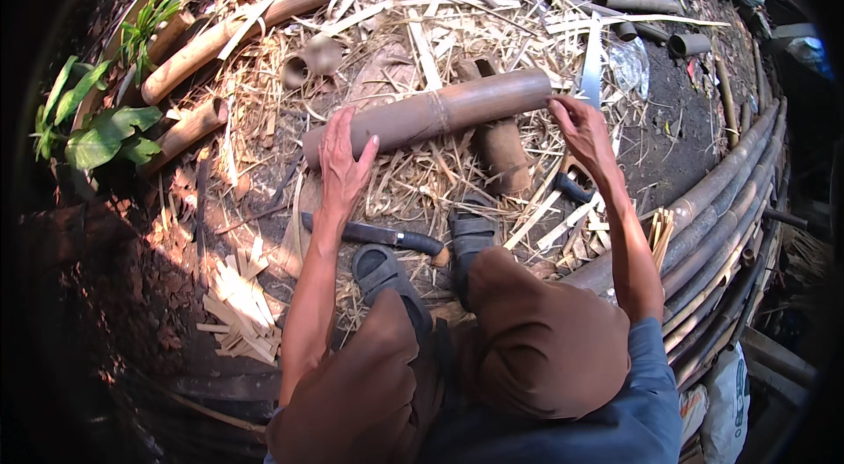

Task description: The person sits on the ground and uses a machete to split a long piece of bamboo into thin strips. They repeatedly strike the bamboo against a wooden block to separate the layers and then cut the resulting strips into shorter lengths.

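Note:
A thick brown bamboo section (457, 108) lies crosswise in front of me, tilted up slightly to the right. It rests across a shorter bamboo piece (504, 161). On its left end my left hand (341, 148) lies with fingers stretched and thumb apart. My right hand (580, 123) has its fingers bent and closed at the rim of the right end. Behind my right wrist is a handsaw, its pale blade (592, 64) upward and its black handle (573, 186) below. A large knife (374, 234) with a black handle lies on the ground before my sandals.
Bamboo shavings (413, 25) litter the ground. Split strips (242, 310) are heaped at the lower left. Bamboo lengths (242, 29) lie at the far left beside a leafy plant (110, 134). Long poles (716, 200) curve along the right, and cut tubes (637, 1) lie at the far right.

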